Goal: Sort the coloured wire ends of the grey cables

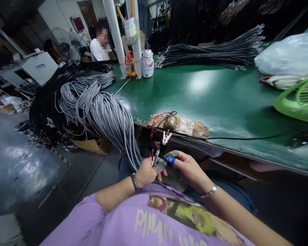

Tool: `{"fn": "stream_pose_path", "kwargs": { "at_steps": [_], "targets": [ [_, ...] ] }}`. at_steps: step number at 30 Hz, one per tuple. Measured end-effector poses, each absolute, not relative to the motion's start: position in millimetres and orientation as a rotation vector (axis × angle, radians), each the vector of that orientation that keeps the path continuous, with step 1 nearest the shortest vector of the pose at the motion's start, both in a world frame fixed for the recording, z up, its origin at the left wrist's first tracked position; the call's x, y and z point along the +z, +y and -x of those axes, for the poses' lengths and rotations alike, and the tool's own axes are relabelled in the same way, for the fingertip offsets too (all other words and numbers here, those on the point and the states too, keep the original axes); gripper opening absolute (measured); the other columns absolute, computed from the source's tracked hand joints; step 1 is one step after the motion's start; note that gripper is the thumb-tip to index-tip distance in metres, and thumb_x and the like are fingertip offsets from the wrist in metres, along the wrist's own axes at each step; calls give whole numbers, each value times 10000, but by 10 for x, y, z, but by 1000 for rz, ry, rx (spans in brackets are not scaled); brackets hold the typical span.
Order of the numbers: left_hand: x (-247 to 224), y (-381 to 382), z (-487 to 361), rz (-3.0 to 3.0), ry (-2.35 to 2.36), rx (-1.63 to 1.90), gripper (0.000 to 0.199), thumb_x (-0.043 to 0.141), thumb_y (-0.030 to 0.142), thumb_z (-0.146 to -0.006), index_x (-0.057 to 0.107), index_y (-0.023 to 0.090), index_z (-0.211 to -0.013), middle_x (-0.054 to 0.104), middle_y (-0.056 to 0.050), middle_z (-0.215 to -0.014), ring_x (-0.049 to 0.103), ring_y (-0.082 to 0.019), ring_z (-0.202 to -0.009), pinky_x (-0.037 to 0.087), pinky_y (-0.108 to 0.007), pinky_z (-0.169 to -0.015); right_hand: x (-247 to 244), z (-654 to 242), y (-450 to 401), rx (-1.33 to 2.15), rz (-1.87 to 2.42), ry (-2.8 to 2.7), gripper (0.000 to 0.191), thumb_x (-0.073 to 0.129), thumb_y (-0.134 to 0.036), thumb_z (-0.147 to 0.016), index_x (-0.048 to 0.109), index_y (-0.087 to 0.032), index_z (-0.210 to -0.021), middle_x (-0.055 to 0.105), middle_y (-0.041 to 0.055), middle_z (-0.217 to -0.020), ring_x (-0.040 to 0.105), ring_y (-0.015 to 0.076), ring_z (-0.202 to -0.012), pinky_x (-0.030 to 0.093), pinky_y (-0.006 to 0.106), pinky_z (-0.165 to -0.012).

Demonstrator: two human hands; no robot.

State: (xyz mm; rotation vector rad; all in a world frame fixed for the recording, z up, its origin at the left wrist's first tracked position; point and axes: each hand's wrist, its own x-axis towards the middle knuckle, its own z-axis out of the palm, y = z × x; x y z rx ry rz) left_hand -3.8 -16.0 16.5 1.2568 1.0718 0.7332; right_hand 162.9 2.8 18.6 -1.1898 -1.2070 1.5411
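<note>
My left hand (151, 171), with grey tape on its fingertips, is closed round the end of a grey cable (156, 156) with small coloured wires. Just right of it, my right hand (186, 165) has blue and grey tape on its fingertips, which are pinched together; tiny coloured wires show at them. A pink clip (166, 137) sits above both hands at the table's front edge. Behind the clip lies a wooden board (197, 129) wrapped in clear tape, with red and black wires at its left end.
Grey cables (100, 106) hang over the left table end beside black cables (45, 112). On the green table (220, 99) are a cup (148, 64), a black cable bundle (210, 54), a plastic bag (290, 54) and a green basket (300, 100). A person (97, 49) sits behind.
</note>
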Motion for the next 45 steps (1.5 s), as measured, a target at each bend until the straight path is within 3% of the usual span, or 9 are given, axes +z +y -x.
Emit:
{"fn": "stream_pose_path", "kwargs": {
  "at_steps": [4,7,11,14,19,27,33,37,45],
  "targets": [
    [109,-155,19,-1179,1092,783,420,602,565,-781,539,150,-783,594,19,-551,437,-58,-339,339,-182,-369,228,-1623,91,1552,1213,-1215,387,788,-485,-587,651,-156,-735,633,31,-701,525,139,-631,432,269,-607],
    [86,-131,24,-1160,1103,765,399,632,531,-768,538,153,-853,569,40,-506,446,-70,-335,338,-178,-359,310,-1606,140,1546,1209,-1334,382,785,-490,-600,652,-159,-738,658,42,-730,569,161,-670,470,287,-656],
    [93,-106,39,-1176,1065,632,412,676,529,-722,564,141,-801,544,37,-457,439,-70,-326,319,-170,-344,357,-1539,174,1693,1184,-1442,409,761,-529,-608,626,-163,-733,639,25,-660,545,143,-538,458,278,-522],
    [110,-96,46,-1110,1027,647,453,655,571,-717,571,130,-775,605,-7,-541,491,-78,-360,336,-173,-344,324,-1496,190,1811,1130,-1375,413,743,-534,-637,583,-168,-744,601,1,-602,512,125,-447,417,270,-462],
    [110,-76,57,-942,1034,817,454,641,569,-724,561,122,-723,666,-61,-650,570,-97,-429,377,-168,-364,251,-1501,199,1670,1158,-1237,426,773,-531,-594,576,-161,-670,531,-23,-571,443,91,-510,370,246,-525],
    [83,-36,-5,-753,1071,1002,409,684,517,-702,529,142,-755,665,-36,-640,561,-95,-414,361,-161,-342,205,-1560,150,1559,1165,-1220,392,761,-511,-639,590,-159,-677,561,-5,-633,470,115,-606,400,261,-611],
    [73,-11,-26,-863,1132,912,423,685,535,-692,535,143,-747,650,-22,-613,532,-84,-384,343,-167,-333,226,-1542,249,1571,1184,-1384,413,703,-548,-701,601,-169,-830,609,13,-708,520,134,-623,414,269,-605],
    [67,8,-23,-985,1159,827,395,680,512,-714,559,140,-770,609,6,-539,475,-65,-350,343,-168,-339,229,-1514,319,1665,1188,-1460,412,723,-535,-677,555,-174,-782,573,-10,-597,504,128,-533,406,266,-539],
    [83,118,-9,-976,1047,609,427,684,532,-689,545,129,-669,593,-10,-518,511,-84,-352,317,-165,-303,94,-1510,219,1682,1113,-1231,324,674,-468,-753,608,-153,-796,618,10,-675,521,117,-574,430,267,-600]
  ]
}}
